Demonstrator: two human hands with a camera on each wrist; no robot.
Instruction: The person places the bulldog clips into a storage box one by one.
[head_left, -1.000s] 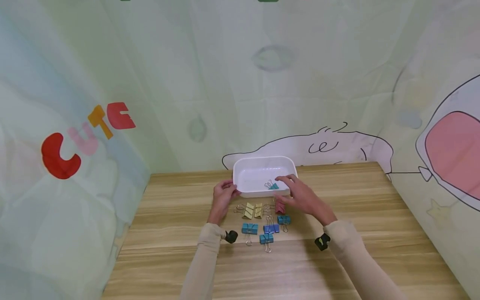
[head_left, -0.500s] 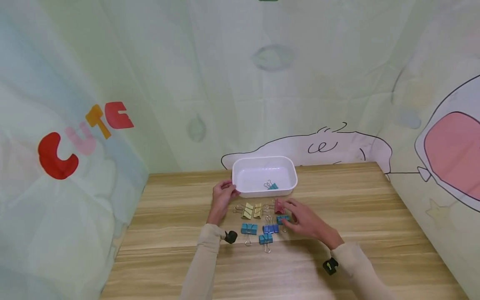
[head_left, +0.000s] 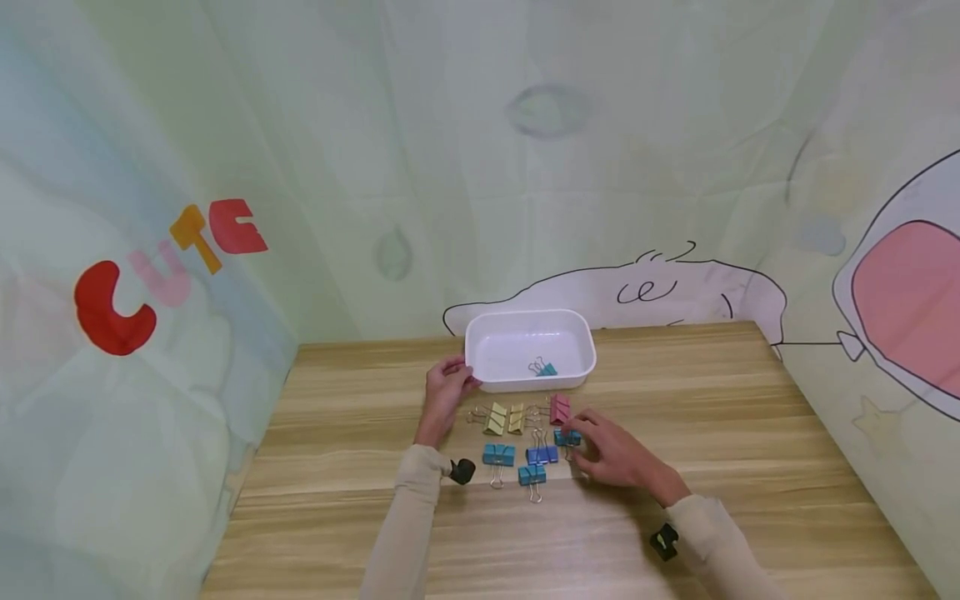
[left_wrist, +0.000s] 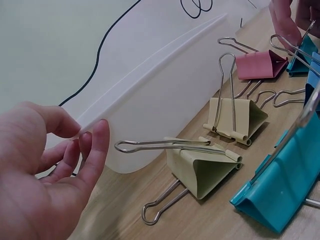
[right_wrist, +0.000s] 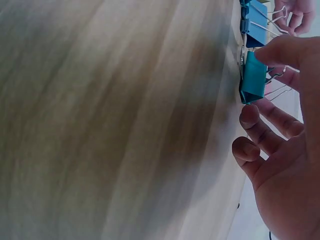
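At the left end of a white plastic tray [head_left: 517, 385], my left hand [head_left: 446, 388] pinches the rim between thumb and fingers. Inside the tray lies a teal binder clip [head_left: 547, 369]. My right hand [head_left: 617, 451] is at another teal binder clip [right_wrist: 254, 80] on the table, its thumb and index finger around the clip. Beside it lie a pink binder clip [head_left: 559, 409] and a blue binder clip [head_left: 542, 455]. Two yellow binder clips [left_wrist: 202, 167] lie in front of the tray, and two more teal-blue clips [head_left: 498, 455] lie nearer me.
The wooden table [head_left: 360, 508] carries everything. A printed cloth backdrop [head_left: 375, 167] rises behind the tray and along both sides. Black wrist mounts [head_left: 462, 472] sit at both sleeves.
My right hand has moved from over the tray's front right edge toward me, past the pink clip, to the teal clip on the table. My left hand has stayed at the tray rim.
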